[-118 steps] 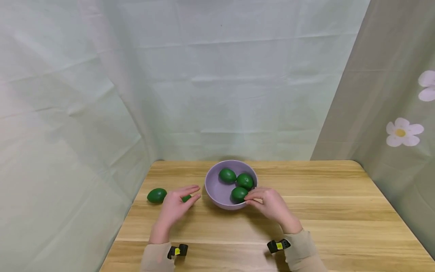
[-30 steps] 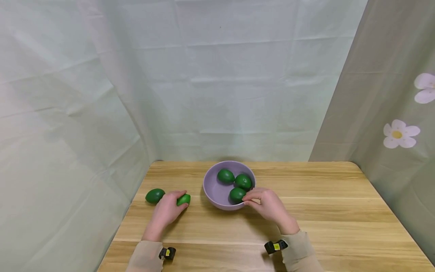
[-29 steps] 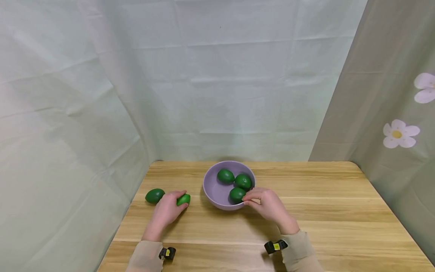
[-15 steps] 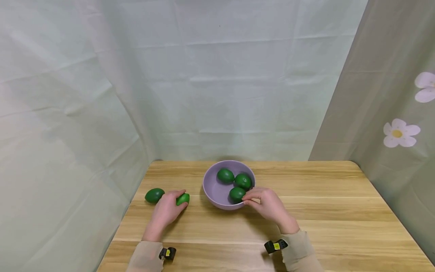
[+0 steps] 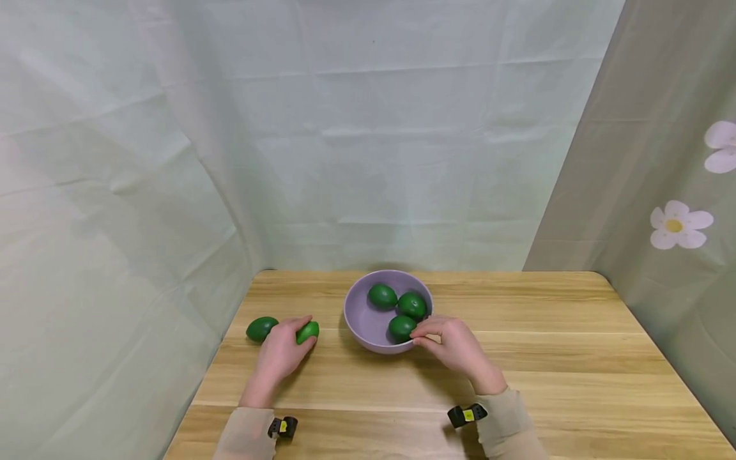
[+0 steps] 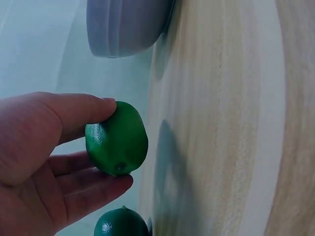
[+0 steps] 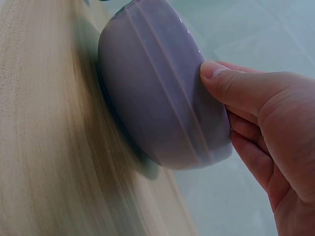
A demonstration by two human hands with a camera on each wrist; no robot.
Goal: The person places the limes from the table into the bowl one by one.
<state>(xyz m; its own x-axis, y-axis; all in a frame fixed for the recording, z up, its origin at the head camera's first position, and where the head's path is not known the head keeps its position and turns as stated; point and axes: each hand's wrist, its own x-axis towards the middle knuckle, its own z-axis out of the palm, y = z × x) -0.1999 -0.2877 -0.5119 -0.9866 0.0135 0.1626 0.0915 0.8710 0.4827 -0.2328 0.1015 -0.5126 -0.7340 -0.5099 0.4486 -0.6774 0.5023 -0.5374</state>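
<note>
My left hand (image 5: pixel 282 348) grips a bright green lime (image 5: pixel 308 332) between thumb and fingers. In the left wrist view that lime (image 6: pixel 118 140) is off the wood, its shadow lying to one side. A second, darker lime (image 5: pixel 261 329) lies on the table just left of the hand and shows at the bottom of the left wrist view. With thumb and fingertips my right hand (image 5: pixel 454 345) pinches the near right rim of a purple bowl (image 5: pixel 362 319). Inside the bowl are three dark green limes (image 5: pixel 383 296), one right by the right fingertips. The thumb presses the bowl's outer wall (image 7: pixel 162 93).
The bowl stands toward the back of a wooden table (image 5: pixel 546 345). Pale curtains (image 5: pixel 391 140) hang close behind and on the left, with a flowered grey-brown one (image 5: pixel 681 223) at the right. Both wrists wear small black devices (image 5: pixel 467 415).
My left hand went from spread fingers over the lime to gripping it, and within the last half second the lime has risen slightly. The right hand keeps its hold on the bowl.
</note>
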